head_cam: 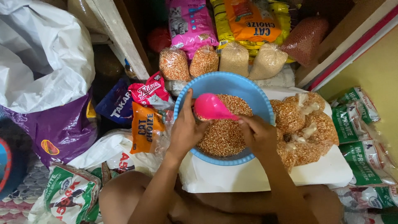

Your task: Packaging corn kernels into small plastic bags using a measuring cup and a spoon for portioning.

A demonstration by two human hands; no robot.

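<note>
A blue plastic basin [248, 93] full of small orange-brown kernels [222, 137] rests on a white slab in front of me. My right hand [258, 133] grips the handle of a pink scoop [210, 107], whose bowl hovers over the kernels at the basin's left side. My left hand [185, 128] rests at the basin's left rim, fingers curled beside the scoop's bowl, possibly on a thin clear bag that I cannot make out. Several tied clear bags of the same kernels [306, 124] lie piled just right of the basin.
Filled clear bags [174, 63] of orange and pale grain stand behind the basin, with pink, orange and yellow pet food packets [253, 20] beyond. Small packets [145, 124] lie left. Green-white sacks [356, 124] lie right. A big white and purple bag [45, 70] fills the left.
</note>
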